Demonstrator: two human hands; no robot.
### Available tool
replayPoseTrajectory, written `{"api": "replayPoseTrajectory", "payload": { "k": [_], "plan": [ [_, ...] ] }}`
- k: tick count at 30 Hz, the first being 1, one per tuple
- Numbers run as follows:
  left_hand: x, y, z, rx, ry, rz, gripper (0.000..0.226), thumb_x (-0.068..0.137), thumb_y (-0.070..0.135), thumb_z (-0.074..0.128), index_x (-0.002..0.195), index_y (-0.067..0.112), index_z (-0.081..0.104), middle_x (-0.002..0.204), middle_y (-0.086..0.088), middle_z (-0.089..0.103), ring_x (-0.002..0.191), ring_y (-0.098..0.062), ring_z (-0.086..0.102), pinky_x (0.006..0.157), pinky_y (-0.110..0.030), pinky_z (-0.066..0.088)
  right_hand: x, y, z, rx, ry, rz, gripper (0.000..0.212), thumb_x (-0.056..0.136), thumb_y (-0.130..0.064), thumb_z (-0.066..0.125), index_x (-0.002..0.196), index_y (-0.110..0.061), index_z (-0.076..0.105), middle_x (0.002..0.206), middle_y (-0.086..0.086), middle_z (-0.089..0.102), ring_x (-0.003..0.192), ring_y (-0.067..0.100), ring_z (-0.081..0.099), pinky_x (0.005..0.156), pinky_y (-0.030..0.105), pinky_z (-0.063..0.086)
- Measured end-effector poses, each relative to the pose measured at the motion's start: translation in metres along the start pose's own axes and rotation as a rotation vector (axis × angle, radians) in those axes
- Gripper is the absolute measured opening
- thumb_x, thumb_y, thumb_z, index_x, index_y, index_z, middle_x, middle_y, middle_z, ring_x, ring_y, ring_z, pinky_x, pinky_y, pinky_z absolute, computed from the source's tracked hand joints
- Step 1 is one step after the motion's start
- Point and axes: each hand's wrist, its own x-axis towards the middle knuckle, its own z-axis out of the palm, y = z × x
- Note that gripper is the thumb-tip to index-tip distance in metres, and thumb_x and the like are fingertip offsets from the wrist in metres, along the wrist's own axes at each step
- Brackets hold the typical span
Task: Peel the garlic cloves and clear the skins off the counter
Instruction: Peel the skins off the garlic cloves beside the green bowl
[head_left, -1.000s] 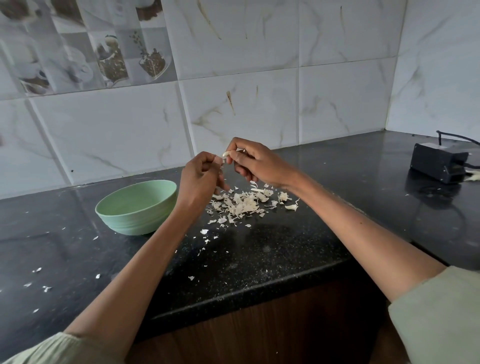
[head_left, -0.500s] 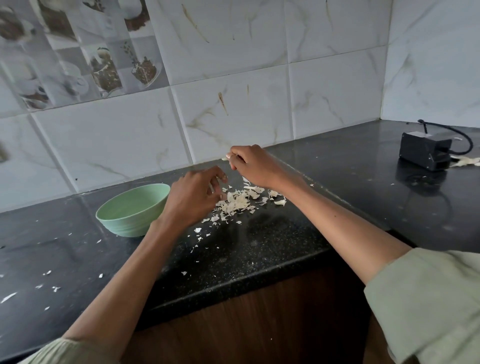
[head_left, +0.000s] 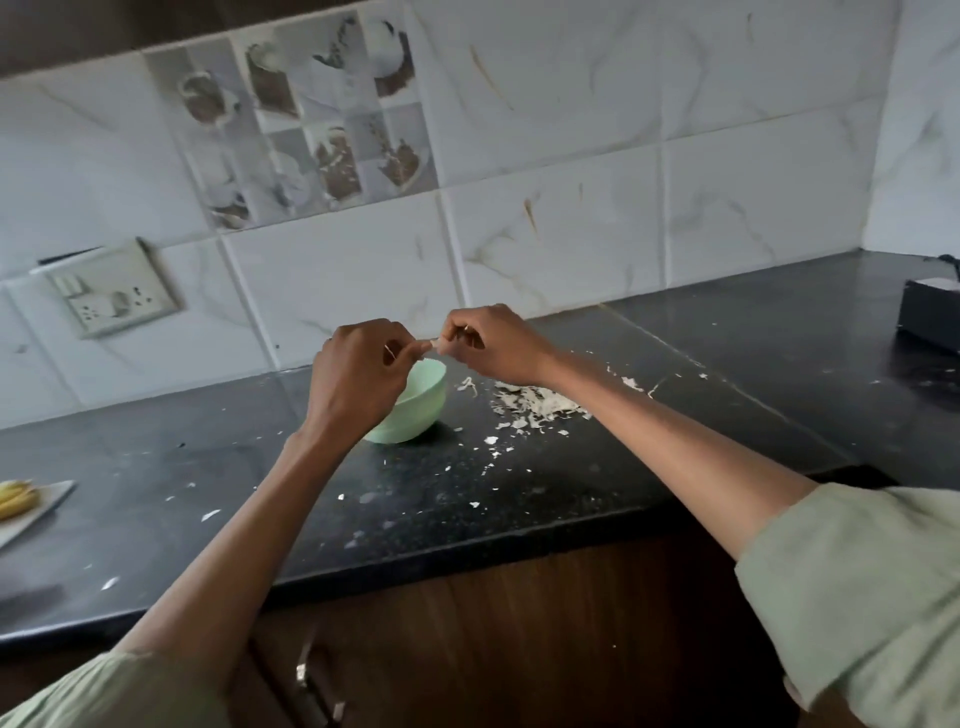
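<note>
A: Log largest first. Black speckled counter (head_left: 545, 483) runs along a white tiled wall (head_left: 571, 218), wood cabinet front (head_left: 519, 623) below it.

B: Noted. On the counter?

A: Pale green bowl (head_left: 426, 400) near the wall, upright, partly behind the left wrist. To its right, apart from it, a heap of garlic skins (head_left: 535, 402), with loose flakes scattered toward the front edge. Dark box (head_left: 930, 314) at the far right. White plate (head_left: 36, 506) with something yellow at the far left edge. Switch plate (head_left: 111, 293) on the wall.

B: Hands?

A: Both raised above the bowl. Left hand (head_left: 358, 379) has its fingers curled, pinching one end of a garlic clove (head_left: 431, 345). Right hand (head_left: 493, 345) pinches the other end with thumb and fingers.

B: Clove condition?

A: Small and mostly hidden; cannot tell how much skin is on it.
</note>
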Motion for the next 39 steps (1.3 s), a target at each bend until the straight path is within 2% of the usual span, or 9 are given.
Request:
{"api": "replayPoseTrajectory", "payload": {
  "k": [8,14,16,18,21,25,28,31,39],
  "plan": [
    [-0.007,-0.004,-0.001,-0.032,-0.010,-0.033,0.022,0.092,0.042,0.079,0.077,0.026,0.079,0.065,0.013,0.069,0.067,-0.013,0.066,0.063,-0.036,0.054,0.004,-0.003,0.003,-0.031,-0.092,0.023,0.014,0.100,-0.022,0.063,0.106,-0.016,0.074,0.075,-0.013,0.067,0.065,-0.003,0.063,0.070,0.030,0.054],
    [0.001,0.020,0.033,-0.144,-0.018,0.016,0.019,0.084,0.042,0.087,0.080,0.025,0.080,0.072,0.013,0.072,0.067,-0.006,0.066,0.063,-0.031,0.051,-0.019,0.040,-0.034,0.005,-0.065,0.073,0.018,0.087,-0.027,0.085,0.093,-0.017,0.071,0.084,-0.008,0.072,0.070,0.000,0.064,0.068,0.020,0.050],
    [0.007,0.033,0.047,-0.182,-0.006,0.035,0.018,0.084,0.039,0.087,0.082,0.022,0.080,0.075,0.011,0.073,0.068,-0.008,0.066,0.065,-0.034,0.056,-0.025,0.059,-0.046,0.077,-0.070,0.115,0.019,0.084,-0.024,0.088,0.092,-0.012,0.075,0.083,-0.003,0.076,0.069,0.008,0.070,0.068,0.024,0.056],
    [0.016,0.046,0.063,-0.213,0.010,0.035,0.015,0.089,0.033,0.084,0.083,0.020,0.078,0.075,0.010,0.072,0.069,-0.011,0.066,0.067,-0.036,0.056,-0.028,0.078,-0.052,0.140,-0.082,0.165,0.020,0.085,-0.026,0.087,0.094,-0.011,0.077,0.085,0.000,0.078,0.070,0.015,0.072,0.069,0.030,0.056],
    [0.029,0.060,0.090,-0.286,-0.035,0.031,0.011,0.097,0.014,0.072,0.086,0.016,0.076,0.076,0.010,0.070,0.070,-0.012,0.068,0.070,-0.040,0.060,-0.027,0.097,-0.052,0.080,-0.141,0.165,0.019,0.090,-0.027,0.083,0.103,-0.013,0.081,0.090,-0.008,0.078,0.066,-0.003,0.064,0.063,0.011,0.045],
    [0.035,0.063,0.128,-0.382,-0.132,-0.004,0.023,0.096,-0.004,0.057,0.093,0.010,0.075,0.078,0.008,0.073,0.068,-0.010,0.070,0.068,-0.045,0.063,-0.026,0.112,-0.065,-0.055,-0.177,0.183,0.021,0.090,-0.032,0.081,0.104,-0.017,0.080,0.087,-0.006,0.079,0.064,-0.004,0.067,0.063,0.012,0.049],
    [0.034,0.058,0.140,-0.452,-0.163,-0.035,0.016,0.101,0.004,0.066,0.094,0.011,0.079,0.076,0.010,0.075,0.061,-0.001,0.068,0.069,-0.036,0.064,-0.031,0.129,-0.073,-0.138,-0.134,0.258,0.018,0.091,-0.036,0.080,0.099,-0.020,0.081,0.078,-0.008,0.078,0.059,-0.003,0.064,0.065,0.021,0.048],
    [0.034,0.049,0.135,-0.584,-0.150,-0.138,0.012,0.095,0.023,0.081,0.090,0.013,0.083,0.069,0.003,0.076,0.059,-0.007,0.070,0.063,-0.023,0.060,-0.030,0.127,-0.061,-0.158,-0.133,0.241,0.021,0.092,-0.041,0.079,0.101,-0.022,0.081,0.084,-0.016,0.075,0.073,-0.003,0.067,0.070,0.021,0.049],
    [0.034,0.051,0.130,-0.794,-0.072,-0.354,0.011,0.087,0.020,0.087,0.086,0.010,0.084,0.070,-0.008,0.077,0.060,-0.017,0.070,0.065,-0.030,0.062,-0.017,0.101,0.000,-0.127,-0.278,0.155,0.018,0.095,-0.028,0.077,0.110,-0.018,0.079,0.104,-0.018,0.065,0.084,-0.009,0.056,0.070,0.005,0.038]
  ]
}}
